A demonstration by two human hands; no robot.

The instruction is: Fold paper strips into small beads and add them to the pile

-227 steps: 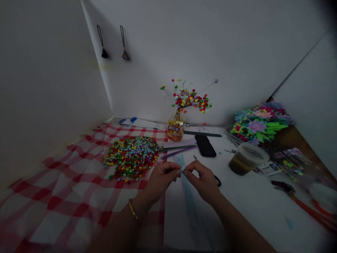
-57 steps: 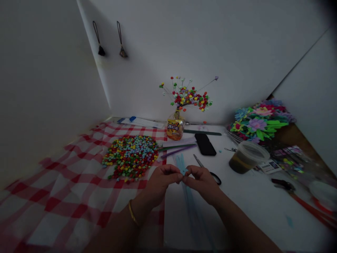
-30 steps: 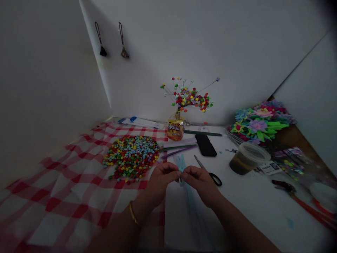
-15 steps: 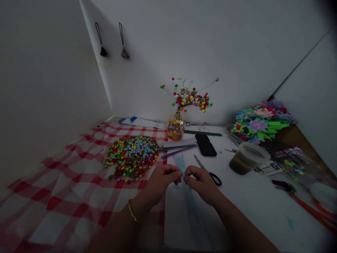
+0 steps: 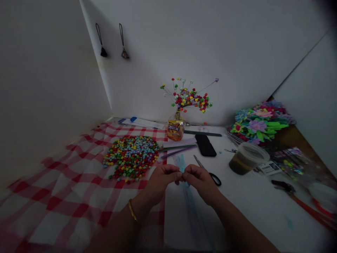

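My left hand and my right hand meet over the white tabletop, thumbs and forefingers pinched together tip to tip. Between them is a small piece of light blue paper strip, mostly hidden by the fingers. More light blue paper strips lie under and in front of the hands, their far ends showing just beyond the fingertips. Left of my left hand spreads a heap of small folded paper stars in many colours. Scissors with black handles lie just right of my right hand.
A black phone and purple and green strips lie beyond the hands. Behind stands a bottle holding wired stars. To the right are a plastic tub, pliers and fuzzy flowers. A red checked cloth covers the left.
My right hand has moved slightly left, so its fingertips now touch those of my left hand; a small gap showed between them before. My left hand has hardly moved.
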